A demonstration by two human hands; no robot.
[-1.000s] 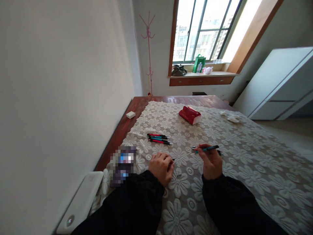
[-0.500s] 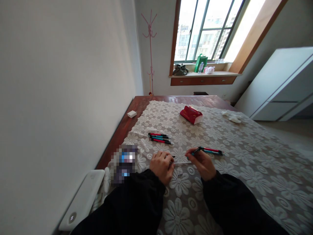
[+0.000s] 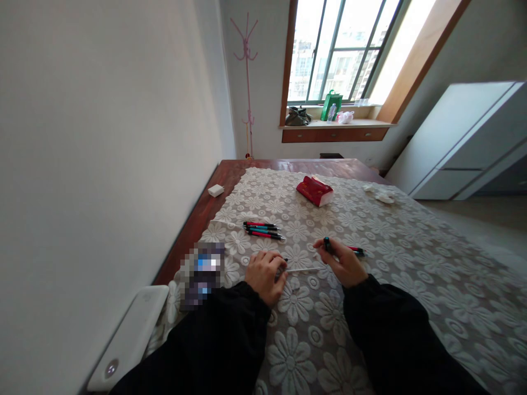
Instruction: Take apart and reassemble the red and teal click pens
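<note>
My left hand [image 3: 265, 277] rests on the flowered tablecloth with its fingers curled. A small dark tip shows at its fingertips, but whatever lies under them is hidden. From beside those fingers a thin white rod [image 3: 302, 269] runs across the cloth toward my right hand. Raised slightly above the cloth, my right hand [image 3: 343, 264] pinches a black and teal pen [image 3: 327, 244], seen nearly end-on. Behind that hand lie red and teal pens [image 3: 357, 250], partly covered. Several red, teal and black pens [image 3: 263, 230] lie side by side beyond my left hand.
A red tissue pack [image 3: 315, 191] sits farther back on the tablecloth [image 3: 292, 356]. Crumpled white material [image 3: 381, 194] lies at the right. On the left are a small white block [image 3: 216, 190], a blurred-out item [image 3: 203, 277] and a long white device [image 3: 129, 337] beside the wall.
My right hand has turned the pen from lying sideways to pointing nearly end-on and lifted it a little. My left hand stays on the cloth. The whole view has shifted slightly.
</note>
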